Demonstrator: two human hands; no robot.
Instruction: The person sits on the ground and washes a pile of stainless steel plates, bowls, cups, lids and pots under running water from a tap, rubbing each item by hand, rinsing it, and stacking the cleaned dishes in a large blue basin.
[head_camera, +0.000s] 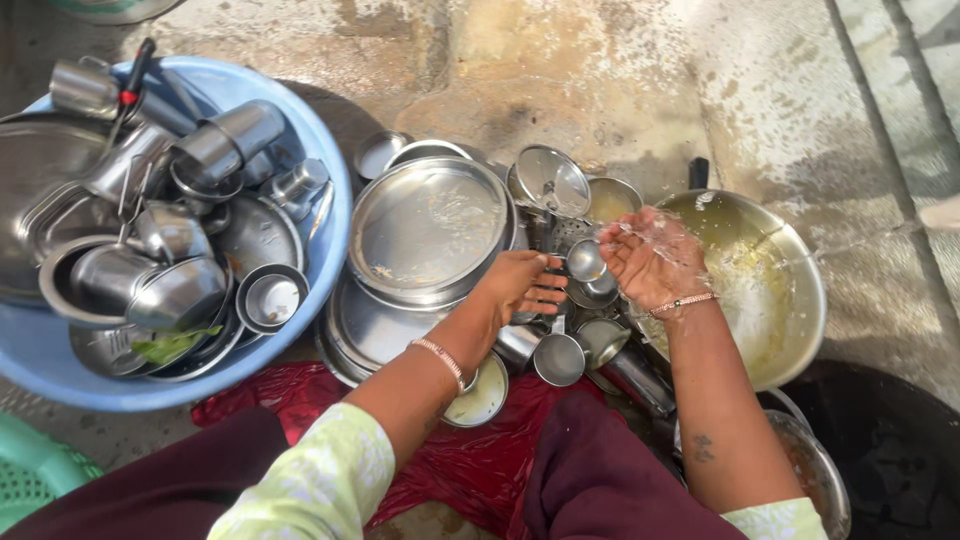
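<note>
I see my left hand (520, 285) pinching a small cup (585, 260) under water, right hand (650, 260) spread; washed steel fills the tub (330, 180) (dirty plates (430, 230) and pan (780, 290) remain).

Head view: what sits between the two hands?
A small steel cup, held by the left hand, water splashing over the right hand.

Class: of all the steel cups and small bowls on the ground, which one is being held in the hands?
The small round steel bowl, held up between the left hand and the right hand; the others lie untouched below.
</note>
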